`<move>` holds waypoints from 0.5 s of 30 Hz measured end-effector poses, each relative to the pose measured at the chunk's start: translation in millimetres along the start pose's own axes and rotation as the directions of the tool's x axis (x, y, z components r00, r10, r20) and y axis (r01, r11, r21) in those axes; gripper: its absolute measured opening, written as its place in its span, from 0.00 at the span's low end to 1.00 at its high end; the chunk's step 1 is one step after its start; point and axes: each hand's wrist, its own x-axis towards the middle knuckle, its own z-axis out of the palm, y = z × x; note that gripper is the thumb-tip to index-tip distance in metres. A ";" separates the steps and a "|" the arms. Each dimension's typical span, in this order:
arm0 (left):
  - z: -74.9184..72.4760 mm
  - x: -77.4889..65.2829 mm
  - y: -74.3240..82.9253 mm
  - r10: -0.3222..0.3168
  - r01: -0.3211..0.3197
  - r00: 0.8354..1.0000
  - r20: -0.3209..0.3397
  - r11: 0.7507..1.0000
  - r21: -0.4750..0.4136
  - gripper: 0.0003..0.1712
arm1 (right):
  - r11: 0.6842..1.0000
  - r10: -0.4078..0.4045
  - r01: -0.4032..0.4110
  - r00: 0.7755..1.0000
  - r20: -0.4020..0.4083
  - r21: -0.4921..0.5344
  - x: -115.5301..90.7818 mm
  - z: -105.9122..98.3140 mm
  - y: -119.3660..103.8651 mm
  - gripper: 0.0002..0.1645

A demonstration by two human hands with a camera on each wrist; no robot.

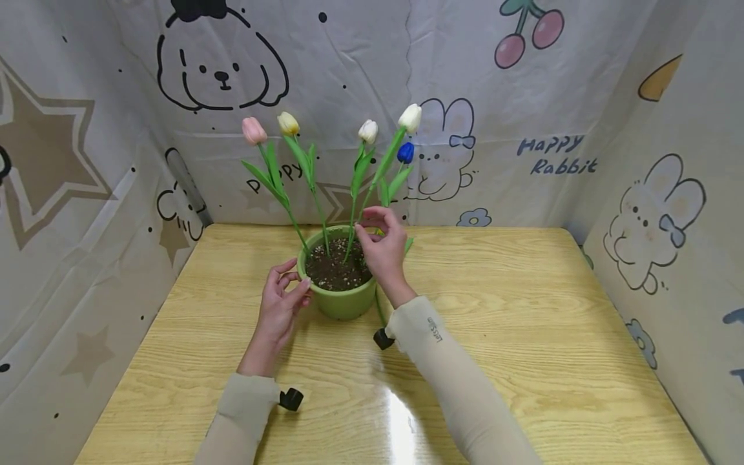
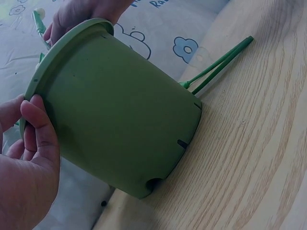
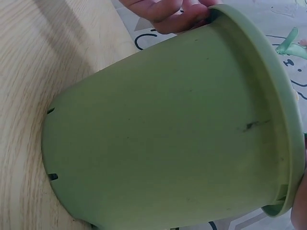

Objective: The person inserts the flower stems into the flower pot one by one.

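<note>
A green flowerpot (image 1: 344, 303) filled with dark speckled soil (image 1: 337, 274) stands on the table. My left hand (image 1: 280, 302) grips its rim at the left, thumb and fingers on the edge; the left wrist view shows the fingers (image 2: 42, 129) there. Over the pot's right side, my right hand (image 1: 385, 248) pinches the stem of a tall white tulip (image 1: 410, 118) between thumb and fingers. In the soil stand a pink tulip (image 1: 254, 131), a yellow tulip (image 1: 288, 124) and a smaller white tulip (image 1: 368, 132). The held stem's lower end is hidden by my hand.
A blue tulip (image 1: 405, 153) shows behind my right hand, its lower part hidden. Green stems (image 2: 220, 64) lie on the wooden table (image 1: 511, 310) beside the pot. Printed cloth (image 1: 349, 71) hangs around the back and sides. Black wrist cameras (image 1: 292, 399) sit at both cuffs.
</note>
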 end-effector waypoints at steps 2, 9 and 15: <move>-0.3 -0.1 0.0 -0.001 0.001 1.000 0.002 1.000 0.003 0.30 | 1.000 -0.010 0.010 1.000 0.006 -0.003 0.1 -0.1 0.1 0.18; 0.1 -0.3 0.5 0.000 0.000 1.000 0.005 1.000 0.001 0.31 | 0.998 -0.048 0.049 0.998 0.045 -0.025 -1.0 -1.2 -3.4 0.17; -0.2 -0.1 0.5 -0.003 0.003 1.000 0.003 1.000 -0.008 0.31 | 0.999 -0.041 0.042 0.997 0.070 -0.024 -2.9 -0.7 -4.9 0.17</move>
